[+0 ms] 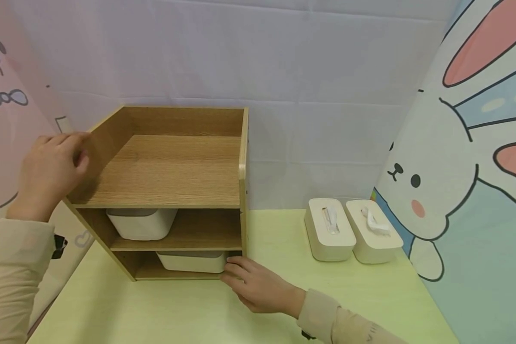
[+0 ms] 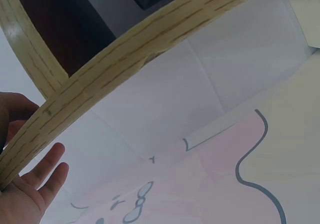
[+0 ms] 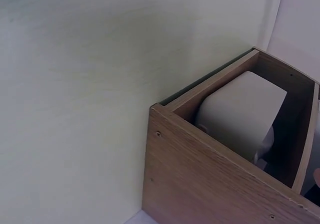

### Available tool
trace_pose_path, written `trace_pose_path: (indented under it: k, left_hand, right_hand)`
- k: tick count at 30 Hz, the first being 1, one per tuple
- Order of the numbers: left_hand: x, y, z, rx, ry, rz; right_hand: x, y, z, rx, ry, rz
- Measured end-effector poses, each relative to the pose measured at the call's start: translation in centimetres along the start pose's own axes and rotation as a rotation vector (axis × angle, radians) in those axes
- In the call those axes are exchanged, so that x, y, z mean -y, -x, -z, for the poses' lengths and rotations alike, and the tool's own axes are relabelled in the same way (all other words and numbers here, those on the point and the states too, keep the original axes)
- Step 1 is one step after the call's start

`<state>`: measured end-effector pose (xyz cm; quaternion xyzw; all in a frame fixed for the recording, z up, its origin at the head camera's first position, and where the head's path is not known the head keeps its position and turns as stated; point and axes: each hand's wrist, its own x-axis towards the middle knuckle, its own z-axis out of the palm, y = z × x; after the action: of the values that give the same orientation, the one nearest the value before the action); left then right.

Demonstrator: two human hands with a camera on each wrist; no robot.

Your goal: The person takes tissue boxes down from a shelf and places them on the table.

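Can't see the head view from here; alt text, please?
A left hand holds the left side of a wooden shelf; a right hand is at its lower right corner. One white bin sits mid-shelf, another at the bottom; two white boxes stand at right.

The wooden shelf's top board hides the upper part of the white bin below it; the next board down covers the lower bin's top. At the shelf's lower right, contact between right hand and lower bin is unclear. At the shelf's left side panel, the left wrist view crops the left hand.
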<state>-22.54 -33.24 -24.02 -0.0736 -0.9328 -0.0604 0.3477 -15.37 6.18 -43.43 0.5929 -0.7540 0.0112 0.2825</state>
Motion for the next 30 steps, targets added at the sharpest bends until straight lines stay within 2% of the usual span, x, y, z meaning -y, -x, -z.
trace_pose_path:
  k: [8, 13, 18, 26, 30]
  left_hand:
    - [-0.1, 0.0, 0.0, -0.012, 0.000, -0.008]
    - [-0.2, 0.1, 0.1, -0.011, 0.002, -0.001]
    - [-0.3, 0.1, 0.3, 0.010, -0.006, 0.005]
    - [-0.2, 0.0, 0.2, 0.010, 0.001, 0.001]
    - [0.0, 0.0, 0.2, 0.016, -0.001, 0.006]
  right_hand:
    - [-0.2, -2.8, 0.6, -0.013, 0.021, 0.014]
    - [-0.5, -4.8, 0.8, -0.029, 0.011, -0.010]
    - [-1.1, -6.9, 0.6, -0.060, 0.054, -0.038]
    - [-1.7, -9.6, 0.2, 0.030, 0.053, -0.142]
    - [-2.0, -11.0, -0.1, 0.041, 0.089, -0.155]
